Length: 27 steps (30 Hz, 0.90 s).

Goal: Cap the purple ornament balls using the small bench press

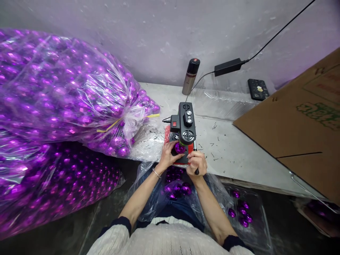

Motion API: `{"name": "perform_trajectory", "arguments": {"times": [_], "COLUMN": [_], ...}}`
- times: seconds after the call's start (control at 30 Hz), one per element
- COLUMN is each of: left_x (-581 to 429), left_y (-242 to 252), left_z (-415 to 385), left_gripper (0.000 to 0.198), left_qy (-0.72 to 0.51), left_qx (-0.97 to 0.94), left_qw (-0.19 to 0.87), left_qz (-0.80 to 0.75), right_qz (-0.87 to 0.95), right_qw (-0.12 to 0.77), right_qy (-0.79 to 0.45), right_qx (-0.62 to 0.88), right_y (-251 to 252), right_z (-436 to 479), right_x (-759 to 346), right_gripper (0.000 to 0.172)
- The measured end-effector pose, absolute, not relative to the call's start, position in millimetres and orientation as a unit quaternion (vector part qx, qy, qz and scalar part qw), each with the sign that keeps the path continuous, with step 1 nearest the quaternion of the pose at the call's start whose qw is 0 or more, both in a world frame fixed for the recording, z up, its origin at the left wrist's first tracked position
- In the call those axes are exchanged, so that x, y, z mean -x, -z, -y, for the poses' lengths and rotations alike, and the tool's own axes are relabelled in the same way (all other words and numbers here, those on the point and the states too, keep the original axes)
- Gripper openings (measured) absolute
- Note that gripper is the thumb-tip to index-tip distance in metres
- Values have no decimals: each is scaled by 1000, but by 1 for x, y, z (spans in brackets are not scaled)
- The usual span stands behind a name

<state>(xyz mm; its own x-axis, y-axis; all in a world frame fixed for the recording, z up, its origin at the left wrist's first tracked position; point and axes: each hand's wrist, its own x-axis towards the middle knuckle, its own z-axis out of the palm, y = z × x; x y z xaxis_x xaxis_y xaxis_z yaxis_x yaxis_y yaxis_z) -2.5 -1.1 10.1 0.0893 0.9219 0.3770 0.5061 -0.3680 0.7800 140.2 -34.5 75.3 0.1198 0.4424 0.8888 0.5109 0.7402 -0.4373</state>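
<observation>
A shiny purple ball [180, 147] sits on the base of a small black bench machine [187, 122], directly below its head. My left hand [169, 156] has its thumb and fingers curved around this ball from the left. A black-gripped lever [196, 171] comes down at the machine's right side, and my right hand [197, 163] is closed on it. Where the machine's tip meets the ball is hidden by the head. More purple balls [177, 187] lie in clear plastic on my lap, just below the table edge.
Large clear bags of purple balls [66, 95] crowd the left. Behind the machine stand a spray can [190, 76] and a black power adapter [227, 67] with its cable. A black case [258, 89] and cardboard box [297, 127] are right. A plastic tray [261, 219] holds several balls below.
</observation>
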Motion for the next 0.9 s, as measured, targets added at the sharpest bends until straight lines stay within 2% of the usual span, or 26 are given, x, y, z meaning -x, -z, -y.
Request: {"name": "perform_trajectory", "arguments": {"times": [0.2,0.3,0.43,0.53,0.57,0.67,0.7,0.73,0.83,0.9], "left_x": [3,4,6,10,12,22,28,35,64,87], "left_y": [-10,-10,-13,-13,-13,-11,-12,-14,-27,-41], "left_z": [-1,-4,5,32,43,64,64,60,21,-17], "left_gripper": [67,67,64,62,68,101,105,102,69,58], "left_qy": [-429,-437,-444,-428,-414,-378,-376,-381,-430,-462], "left_qx": [-703,-706,-724,-758,-769,-781,-771,-753,-649,-578], "left_qw": [236,233,218,194,190,204,211,215,197,184], "left_qz": [-515,-506,-480,-453,-448,-454,-469,-492,-596,-647], "right_qz": [677,646,647,656,660,670,671,671,670,671], "right_qw": [646,662,634,623,622,621,623,625,631,633], "right_qy": [27,0,-42,-44,-38,-20,-17,-16,-20,-20], "right_qx": [351,379,422,424,420,406,402,399,390,387], "right_y": [-74,-98,-137,-147,-146,-136,-133,-131,-127,-127], "right_z": [33,35,38,39,39,40,40,40,39,39], "right_x": [-139,-138,-139,-140,-141,-142,-142,-141,-141,-141], "right_gripper": [27,28,28,28,28,27,27,27,27,27]}}
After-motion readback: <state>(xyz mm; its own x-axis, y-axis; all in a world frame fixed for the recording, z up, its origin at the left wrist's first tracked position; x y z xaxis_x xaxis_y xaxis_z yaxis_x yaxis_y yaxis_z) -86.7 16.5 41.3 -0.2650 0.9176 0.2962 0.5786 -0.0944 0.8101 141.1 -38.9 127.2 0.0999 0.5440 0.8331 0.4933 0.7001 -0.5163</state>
